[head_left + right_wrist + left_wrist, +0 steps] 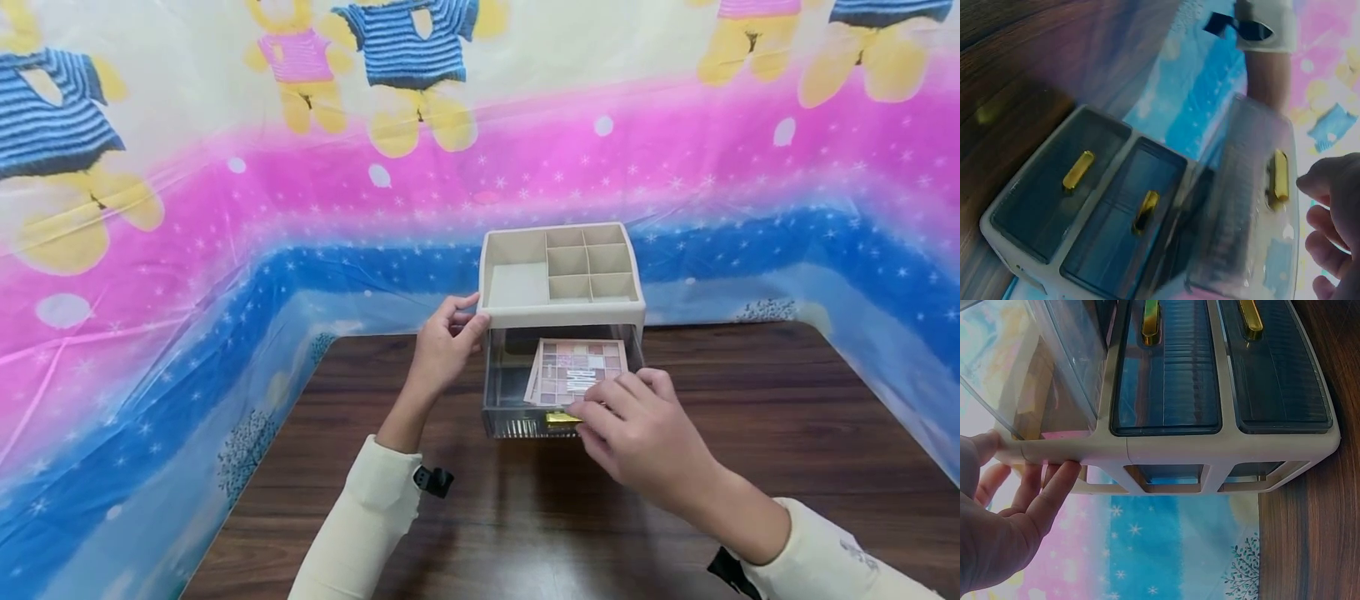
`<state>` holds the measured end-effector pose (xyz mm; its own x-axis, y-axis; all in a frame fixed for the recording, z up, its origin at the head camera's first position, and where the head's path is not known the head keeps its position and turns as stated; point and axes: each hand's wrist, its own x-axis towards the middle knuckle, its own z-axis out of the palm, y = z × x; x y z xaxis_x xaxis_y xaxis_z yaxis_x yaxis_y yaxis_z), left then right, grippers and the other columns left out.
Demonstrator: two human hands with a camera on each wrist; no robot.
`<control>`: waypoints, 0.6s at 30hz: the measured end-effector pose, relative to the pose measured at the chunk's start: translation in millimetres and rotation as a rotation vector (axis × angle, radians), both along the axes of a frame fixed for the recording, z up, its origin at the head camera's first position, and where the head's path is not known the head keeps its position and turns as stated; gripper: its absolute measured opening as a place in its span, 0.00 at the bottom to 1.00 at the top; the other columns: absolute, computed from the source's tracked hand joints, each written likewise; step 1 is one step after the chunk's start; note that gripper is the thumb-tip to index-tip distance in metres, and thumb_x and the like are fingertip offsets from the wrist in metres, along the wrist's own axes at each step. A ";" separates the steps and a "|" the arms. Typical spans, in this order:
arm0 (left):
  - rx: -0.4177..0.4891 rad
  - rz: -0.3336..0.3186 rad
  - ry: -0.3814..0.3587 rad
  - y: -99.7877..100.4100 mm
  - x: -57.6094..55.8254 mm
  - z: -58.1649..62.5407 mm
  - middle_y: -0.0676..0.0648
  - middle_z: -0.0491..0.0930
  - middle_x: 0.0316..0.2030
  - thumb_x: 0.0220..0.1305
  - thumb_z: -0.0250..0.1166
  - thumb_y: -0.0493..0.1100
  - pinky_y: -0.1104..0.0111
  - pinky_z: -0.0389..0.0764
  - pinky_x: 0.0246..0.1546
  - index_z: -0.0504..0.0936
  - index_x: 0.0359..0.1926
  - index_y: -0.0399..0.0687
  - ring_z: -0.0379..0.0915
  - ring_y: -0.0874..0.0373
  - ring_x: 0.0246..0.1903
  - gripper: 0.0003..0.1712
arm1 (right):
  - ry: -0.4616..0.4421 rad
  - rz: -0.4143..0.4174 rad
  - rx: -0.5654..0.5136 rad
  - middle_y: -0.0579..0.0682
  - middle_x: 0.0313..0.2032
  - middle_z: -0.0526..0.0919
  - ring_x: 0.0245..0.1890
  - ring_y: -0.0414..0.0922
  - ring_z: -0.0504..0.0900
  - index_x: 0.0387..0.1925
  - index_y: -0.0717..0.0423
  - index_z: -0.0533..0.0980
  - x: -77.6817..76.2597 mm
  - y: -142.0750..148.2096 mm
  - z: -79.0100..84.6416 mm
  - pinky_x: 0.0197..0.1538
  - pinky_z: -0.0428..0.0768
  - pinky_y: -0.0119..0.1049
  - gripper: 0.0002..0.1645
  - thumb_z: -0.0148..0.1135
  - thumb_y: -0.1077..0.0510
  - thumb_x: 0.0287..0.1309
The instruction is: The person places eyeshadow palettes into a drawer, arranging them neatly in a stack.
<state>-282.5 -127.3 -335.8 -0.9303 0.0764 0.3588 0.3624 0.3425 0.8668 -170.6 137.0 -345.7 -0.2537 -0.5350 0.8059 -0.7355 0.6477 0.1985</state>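
Note:
A cream drawer organizer (562, 313) stands on the table, its top drawer (510, 421) of clear plastic pulled out. Inside that drawer lies an eyeshadow palette (573, 367) with a grid of coloured squares, over another flat card-like item. My left hand (442, 346) grips the organizer's upper left side, thumb at the front corner and fingers along the frame (1110, 450). At the drawer's front right, my right hand (645, 433) hovers with loosely bent fingers by the gold handle (561, 418). In the right wrist view a small gap separates the thumb from the drawer.
Two lower drawers (1169, 381) with gold handles are closed. The organizer's top tray (517, 283) has one large and several small compartments. Dark wood table (360, 500) lies beneath. A patterned cloth (420, 200) with bears hangs behind and along the sides.

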 end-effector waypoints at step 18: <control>-0.024 -0.001 0.013 -0.6 0.2 -0.5 0.37 0.83 0.53 0.72 0.64 0.52 0.53 0.89 0.47 0.75 0.67 0.52 0.85 0.44 0.49 0.26 | 0.163 -0.111 0.062 0.47 0.34 0.85 0.33 0.49 0.79 0.40 0.52 0.85 5.1 -24.5 -25.0 0.44 0.74 0.49 0.20 0.46 0.62 0.76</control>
